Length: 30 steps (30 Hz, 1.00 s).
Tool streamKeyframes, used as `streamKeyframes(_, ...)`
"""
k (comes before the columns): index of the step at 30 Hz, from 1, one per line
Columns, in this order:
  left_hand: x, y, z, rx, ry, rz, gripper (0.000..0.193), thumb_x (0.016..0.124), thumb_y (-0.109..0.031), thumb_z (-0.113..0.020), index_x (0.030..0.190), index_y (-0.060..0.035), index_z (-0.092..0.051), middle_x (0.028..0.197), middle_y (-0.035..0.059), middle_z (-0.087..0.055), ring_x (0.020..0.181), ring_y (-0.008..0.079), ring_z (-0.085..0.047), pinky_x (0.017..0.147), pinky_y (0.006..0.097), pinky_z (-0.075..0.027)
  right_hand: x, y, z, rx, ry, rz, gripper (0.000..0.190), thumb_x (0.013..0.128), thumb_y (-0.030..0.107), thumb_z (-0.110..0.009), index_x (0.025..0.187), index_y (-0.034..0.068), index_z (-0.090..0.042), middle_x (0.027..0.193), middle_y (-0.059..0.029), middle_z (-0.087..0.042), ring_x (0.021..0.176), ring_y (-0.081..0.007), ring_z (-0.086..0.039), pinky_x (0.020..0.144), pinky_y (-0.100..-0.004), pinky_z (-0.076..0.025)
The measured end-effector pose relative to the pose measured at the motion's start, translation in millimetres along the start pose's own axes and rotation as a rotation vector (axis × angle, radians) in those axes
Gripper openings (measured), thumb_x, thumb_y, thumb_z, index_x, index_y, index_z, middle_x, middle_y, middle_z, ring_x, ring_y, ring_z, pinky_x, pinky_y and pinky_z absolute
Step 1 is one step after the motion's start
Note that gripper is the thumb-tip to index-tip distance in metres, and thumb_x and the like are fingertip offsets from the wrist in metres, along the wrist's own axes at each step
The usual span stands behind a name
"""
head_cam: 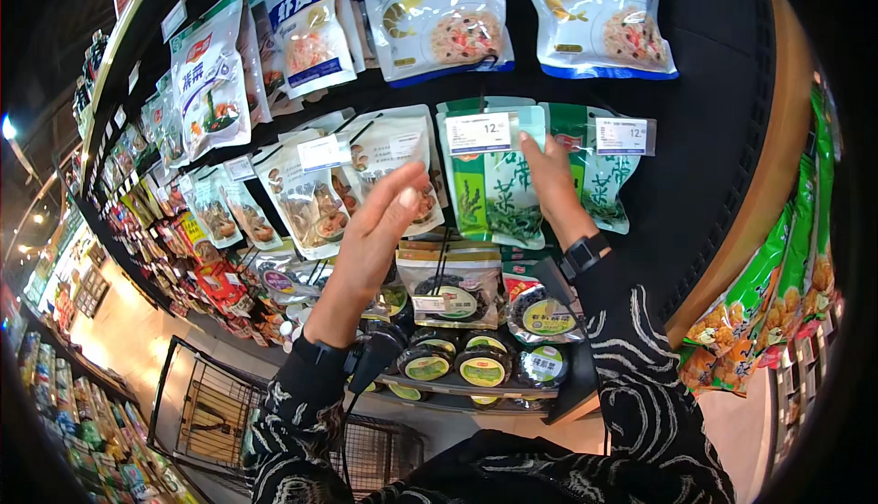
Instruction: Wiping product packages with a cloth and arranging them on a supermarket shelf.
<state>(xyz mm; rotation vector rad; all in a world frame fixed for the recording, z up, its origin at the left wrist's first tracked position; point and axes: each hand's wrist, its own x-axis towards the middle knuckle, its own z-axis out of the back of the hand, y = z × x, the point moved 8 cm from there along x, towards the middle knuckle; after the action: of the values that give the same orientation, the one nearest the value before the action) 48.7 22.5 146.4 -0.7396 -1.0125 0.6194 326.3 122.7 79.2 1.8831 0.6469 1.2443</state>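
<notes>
My right hand (552, 178) is at the right edge of a green and white pouch of dried seaweed (504, 205), its thumb over the front; whether it grips the pouch cannot be told. Another seaweed pouch (603, 188) hangs just right of it. My left hand (377, 229) is raised in front of the pouches of dried mushrooms (305, 195), fingers extended and nothing seen in it. Price tags (482, 133) stand out before the hanging pouches. Both wrists wear dark bands.
Large bags of dried shrimp (439, 20) hang above. Below are bagged dark dried goods (449, 288) and round packs (483, 363) on a shelf. A wire shopping cart (206, 408) stands lower left. Green snack bags (754, 284) hang right, past the curved wooden shelf edge (730, 236).
</notes>
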Motion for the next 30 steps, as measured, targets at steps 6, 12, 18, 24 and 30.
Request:
streamKeyframes(6,-66,20,31,-0.020,-0.022,0.154,0.051,0.105,-0.036,-0.051,0.147,-0.0072,-0.049,0.138,0.0100,-0.060,0.130,0.0198,-0.051,0.109,0.0352,-0.036,37,-8,-7,-0.505,-0.119,0.084,0.044,0.098,0.036,-0.060,0.110,-0.006,-0.068,0.098,-0.0246,-0.072,0.092,-0.0351,-0.070,0.083,-0.0421,-0.052)
streamKeyframes(12,-130,73,91,-0.077,-0.094,0.254,0.047,0.106,-0.024,-0.055,0.146,-0.0013,-0.047,0.134,0.0081,-0.059,0.125,0.0157,-0.052,0.104,0.0312,-0.043,88,-85,82,-0.793,0.023,0.615,0.029,0.095,0.025,-0.058,0.104,-0.001,-0.067,0.092,-0.0247,-0.070,0.087,-0.0380,-0.067,0.079,-0.0474,-0.050)
streamKeyframes(18,-285,109,221,0.138,-0.591,0.482,0.043,0.106,-0.033,-0.049,0.138,-0.0049,-0.057,0.131,0.0087,-0.065,0.126,0.0186,-0.056,0.106,0.0330,-0.040,-27,-54,54,-0.436,0.021,0.043,0.034,0.104,0.025,-0.056,0.129,0.002,-0.061,0.121,-0.0105,-0.065,0.108,-0.0180,-0.063,0.095,-0.0314,-0.049)
streamKeyframes(24,-512,167,320,0.314,-1.077,0.857,0.039,0.101,-0.039,-0.056,0.117,-0.0050,-0.066,0.107,0.0020,-0.067,0.098,0.0115,-0.057,0.084,0.0304,-0.045,-165,-78,-46,-0.213,0.394,-0.327,0.030,0.106,0.027,-0.053,0.114,0.000,-0.063,0.109,-0.0116,-0.070,0.097,-0.0192,-0.067,0.090,-0.0328,-0.053)
streamKeyframes(30,-650,226,323,0.307,-1.057,1.119,0.044,0.097,-0.035,-0.063,0.120,0.0019,-0.065,0.107,0.0093,-0.069,0.097,0.0179,-0.062,0.083,0.0332,-0.048,-284,-116,-172,-0.222,0.773,-0.572,0.021,0.105,0.018,-0.052,0.103,0.000,-0.063,0.097,-0.0102,-0.071,0.086,-0.0151,-0.067,0.082,-0.0295,-0.055)
